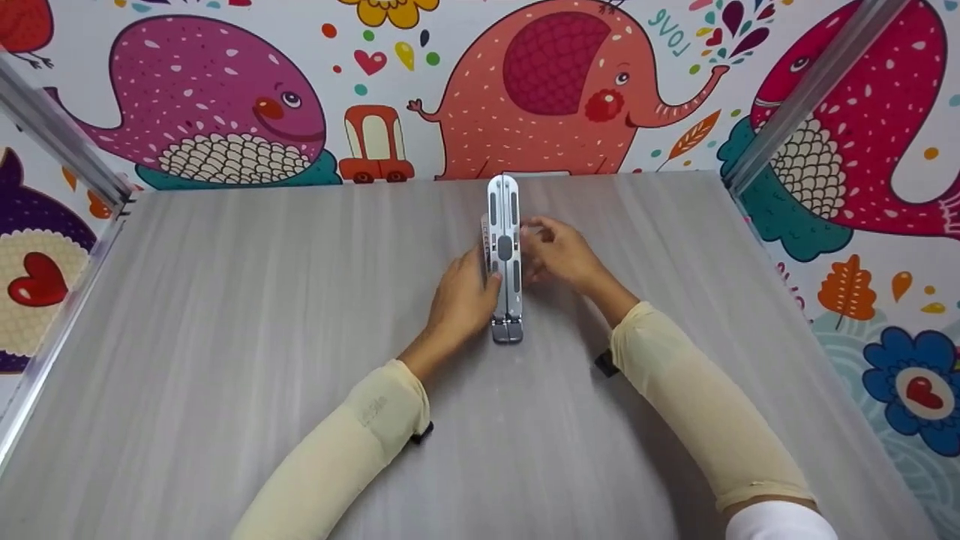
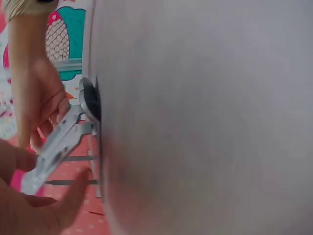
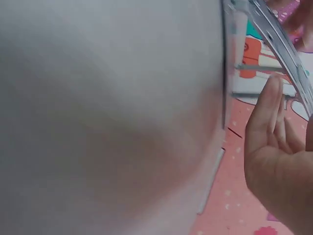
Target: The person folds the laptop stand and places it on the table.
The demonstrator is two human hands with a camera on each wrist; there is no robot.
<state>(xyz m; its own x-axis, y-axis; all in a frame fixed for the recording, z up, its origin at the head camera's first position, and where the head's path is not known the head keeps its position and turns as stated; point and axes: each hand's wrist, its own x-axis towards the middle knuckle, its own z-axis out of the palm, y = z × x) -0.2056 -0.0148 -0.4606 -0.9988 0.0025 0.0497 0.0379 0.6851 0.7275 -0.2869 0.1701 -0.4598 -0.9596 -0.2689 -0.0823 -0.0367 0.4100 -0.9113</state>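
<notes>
A silver folding laptop stand (image 1: 505, 247) with dark grey pads stands folded narrow on the table, its upper part sloping up in both wrist views. My left hand (image 1: 466, 296) grips its left side, thumb along the near edge and fingers behind. In the left wrist view that hand (image 2: 34, 205) surrounds the raised end of the stand (image 2: 61, 142). On the other side is my right hand (image 1: 562, 251), its fingers close to the stand's right side. The right wrist view shows the right hand (image 3: 279, 156) with extended fingers beside the stand's rail (image 3: 283, 49).
The grey wood-grain table (image 1: 262, 315) spreads around both hands. A wall with cartoon animals (image 1: 555, 90) rises behind its far edge. Metal posts (image 1: 817, 97) stand at the far corners, and a metal rail (image 1: 60, 337) lines the left side.
</notes>
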